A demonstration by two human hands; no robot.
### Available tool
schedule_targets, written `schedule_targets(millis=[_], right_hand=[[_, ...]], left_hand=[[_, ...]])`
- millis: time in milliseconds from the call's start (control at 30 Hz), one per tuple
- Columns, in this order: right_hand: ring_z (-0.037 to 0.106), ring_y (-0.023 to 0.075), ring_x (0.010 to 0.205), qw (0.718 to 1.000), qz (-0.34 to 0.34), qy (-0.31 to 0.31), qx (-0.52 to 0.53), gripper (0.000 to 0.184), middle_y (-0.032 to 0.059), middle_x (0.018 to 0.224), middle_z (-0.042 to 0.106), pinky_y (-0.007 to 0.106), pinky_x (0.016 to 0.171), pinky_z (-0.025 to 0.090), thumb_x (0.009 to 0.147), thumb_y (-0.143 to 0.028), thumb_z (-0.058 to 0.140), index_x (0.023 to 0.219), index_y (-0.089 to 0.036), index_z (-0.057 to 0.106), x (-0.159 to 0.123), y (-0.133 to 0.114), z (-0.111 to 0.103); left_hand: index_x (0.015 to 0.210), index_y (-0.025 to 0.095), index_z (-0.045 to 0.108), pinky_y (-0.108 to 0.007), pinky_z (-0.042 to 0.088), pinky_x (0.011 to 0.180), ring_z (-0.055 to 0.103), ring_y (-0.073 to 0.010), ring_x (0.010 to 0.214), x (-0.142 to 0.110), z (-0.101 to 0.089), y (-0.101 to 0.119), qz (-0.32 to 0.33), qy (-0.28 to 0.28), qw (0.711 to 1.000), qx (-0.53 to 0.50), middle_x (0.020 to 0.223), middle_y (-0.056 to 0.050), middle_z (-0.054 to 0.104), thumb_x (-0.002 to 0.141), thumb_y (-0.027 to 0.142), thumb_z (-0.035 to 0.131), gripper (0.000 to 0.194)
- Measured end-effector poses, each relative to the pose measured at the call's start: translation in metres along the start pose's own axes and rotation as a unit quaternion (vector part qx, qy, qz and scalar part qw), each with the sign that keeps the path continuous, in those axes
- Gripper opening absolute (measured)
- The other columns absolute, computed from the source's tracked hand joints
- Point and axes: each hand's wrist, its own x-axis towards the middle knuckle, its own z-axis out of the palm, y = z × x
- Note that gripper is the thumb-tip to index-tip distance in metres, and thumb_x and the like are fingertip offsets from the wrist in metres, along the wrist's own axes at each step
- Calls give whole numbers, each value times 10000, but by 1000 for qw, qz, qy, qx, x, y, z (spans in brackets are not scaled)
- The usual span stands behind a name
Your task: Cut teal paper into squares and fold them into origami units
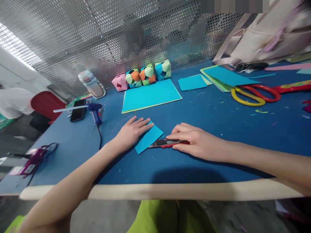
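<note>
plainly, the left hand [128, 133] lies nearer, its fingers open and flat on the blue rectangular paper piece [149, 138], which slants away rightward beneath them. the red-and-grey metal utility knife [162, 142], roughly sideways, meets its right edge, gripped by the right hand [199, 143]. one piece, one knife, four folded-paper cubes [133, 78].

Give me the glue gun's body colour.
The glue gun has a dark blue body; the head view shows it best.
</note>
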Motion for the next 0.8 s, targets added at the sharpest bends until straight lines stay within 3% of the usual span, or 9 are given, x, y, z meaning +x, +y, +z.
schedule_targets(millis=[367, 800], right_hand=[[549, 224, 977, 1000, -8, 14, -3, 286, 97, 1014, 635, 377, 848, 469, 890, -210, 532, 1140, -179, 668, 0, -3, 7], [546, 231, 976, 1000, -18, -1, -10, 278, 99, 1018, 632, 385, 850, 472, 893, -206, 535, 1134, -177, 669, 4, -7, 11]], left_hand=[[1371, 238, 478, -496, 349, 1089, 486, -253, 1293, -1, 3, 1, 0, 18, 1000, -9, 1436, -88, 475, 947, 85, 314, 480], [1381, 217, 467, -504, 342, 1091, 479, -273, 1296, 0, -3, 4, -10, -4, 1000, -14, 1445, -97, 460, 952, 109, 366, 453]])
